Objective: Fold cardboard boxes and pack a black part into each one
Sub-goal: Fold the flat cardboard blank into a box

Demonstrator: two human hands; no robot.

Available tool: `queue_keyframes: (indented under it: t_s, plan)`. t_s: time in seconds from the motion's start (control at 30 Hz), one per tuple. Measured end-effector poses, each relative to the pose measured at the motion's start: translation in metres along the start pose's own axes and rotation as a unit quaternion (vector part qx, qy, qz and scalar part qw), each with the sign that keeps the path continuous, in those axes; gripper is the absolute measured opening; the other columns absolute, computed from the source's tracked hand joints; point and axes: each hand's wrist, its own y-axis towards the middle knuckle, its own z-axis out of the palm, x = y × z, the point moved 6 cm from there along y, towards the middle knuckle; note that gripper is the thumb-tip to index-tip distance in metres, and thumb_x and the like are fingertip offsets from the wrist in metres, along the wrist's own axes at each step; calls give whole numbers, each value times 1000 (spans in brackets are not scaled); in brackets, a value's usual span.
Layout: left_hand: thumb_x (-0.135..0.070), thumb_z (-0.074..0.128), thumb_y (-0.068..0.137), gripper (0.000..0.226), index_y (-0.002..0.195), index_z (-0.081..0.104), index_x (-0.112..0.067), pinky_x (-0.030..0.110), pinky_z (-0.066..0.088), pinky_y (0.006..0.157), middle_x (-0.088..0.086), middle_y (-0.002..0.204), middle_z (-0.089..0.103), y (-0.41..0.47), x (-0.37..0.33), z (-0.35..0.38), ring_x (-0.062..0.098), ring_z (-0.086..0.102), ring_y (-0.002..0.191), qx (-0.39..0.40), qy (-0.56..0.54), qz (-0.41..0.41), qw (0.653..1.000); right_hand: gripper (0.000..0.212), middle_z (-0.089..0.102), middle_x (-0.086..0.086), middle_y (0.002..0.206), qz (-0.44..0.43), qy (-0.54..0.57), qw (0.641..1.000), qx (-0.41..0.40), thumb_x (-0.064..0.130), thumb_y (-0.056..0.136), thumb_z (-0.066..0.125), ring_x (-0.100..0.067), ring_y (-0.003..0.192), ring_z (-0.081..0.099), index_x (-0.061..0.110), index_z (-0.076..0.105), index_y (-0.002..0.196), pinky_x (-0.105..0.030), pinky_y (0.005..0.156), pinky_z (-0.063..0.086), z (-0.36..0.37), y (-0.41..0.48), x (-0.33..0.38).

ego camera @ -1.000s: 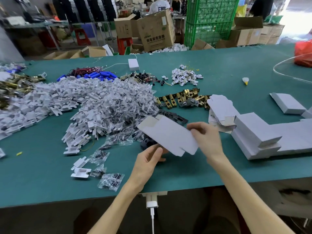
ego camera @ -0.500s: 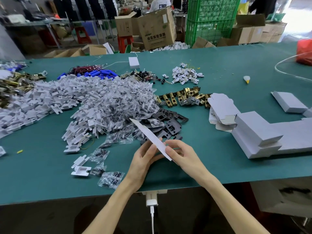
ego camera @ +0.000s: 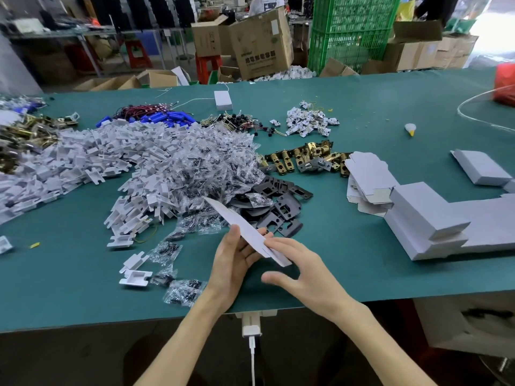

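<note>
Two hands low over the table (ego camera: 362, 277) edge, left hand (ego camera: 234, 260) pinching a flat white box blank (ego camera: 248, 231) edge-on, right hand (ego camera: 306, 271) flat-fingered against its near end, black parts (ego camera: 278, 207) piled just behind.

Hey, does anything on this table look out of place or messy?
Nothing damaged. The bag pile sprawls onto the black parts, with one bag lying on them, and some bags and white trays sit stray near the table's front edge. The held box looks intact.
</note>
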Motion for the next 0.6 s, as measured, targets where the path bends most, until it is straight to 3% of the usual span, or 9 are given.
queue_keyframes:
  t_s: [0.07, 0.13, 0.3, 0.6]
  plan:
    - [-75, 84, 64, 123, 137, 47, 17, 44, 58, 100, 31, 131, 66, -1, -1, 2, 41, 66, 122, 6, 6, 10, 1000, 44, 60, 8, 140, -58, -84, 992, -74, 17, 96, 71, -7, 130, 53, 17, 63, 138, -30, 112, 42, -5, -2, 9]
    - [-75, 85, 63, 127, 137, 44, 20, 44, 59, 99, 32, 131, 65, -1, -1, 3, 41, 66, 122, 11, 10, 16, 1000, 39, 68, 0, 129, -103, -148, 976, -118, 1, 93, 68, -18, 117, 64, 11, 68, 131, -36, 102, 52, -6, -3, 18]
    - [-73, 86, 64, 128, 139, 40, 20, 46, 58, 100, 32, 131, 64, -2, 0, 2, 41, 66, 123, 7, 27, 20, 999, 38, 76, -5, 106, -133, -240, 949, -155, -4, 82, 74, -26, 89, 72, 6, 71, 118, -41, 72, 61, -5, -4, 30]
    - [-73, 83, 68, 117, 132, 46, 17, 36, 59, 88, 31, 121, 68, -2, 2, 3, 36, 70, 110, -4, 36, 11, 999, 34, 74, -4, 91, -108, -281, 941, -152, -1, 79, 74, -25, 74, 71, 7, 73, 113, -40, 57, 58, -5, 0, 41]
